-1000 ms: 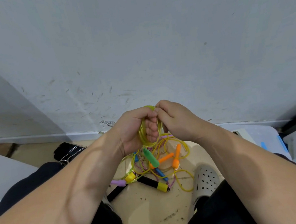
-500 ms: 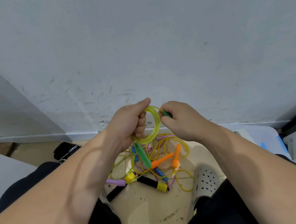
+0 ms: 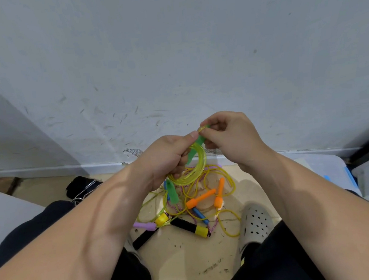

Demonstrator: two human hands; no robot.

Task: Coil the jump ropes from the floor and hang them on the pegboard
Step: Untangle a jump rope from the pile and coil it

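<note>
Left hand (image 3: pixel 165 162) clamped curled fingers round the yellow rope coil (image 3: pixel 191 173), held up in front of the wall (image 3: pixel 169 50)! Right hand (image 3: pixel 229 139) pinched the green handle (image 3: pixel 198 143) at the coil's top, thumb and fingertips tight. A second green handle (image 3: pixel 172 192) dangled below. Down on the floor (image 3: pixel 192 264), near its wall edge, the other ropes (image 3: pixel 227 187) lay tangled, orange handles (image 3: pixel 200 201) on top, beside a grey clog (image 3: pixel 254 222)

Beige floor (image 3: pixel 187 265) — tangled jump ropes (image 3: pixel 199 214) (bright handles (image 3: pixel 200 201))
</note>
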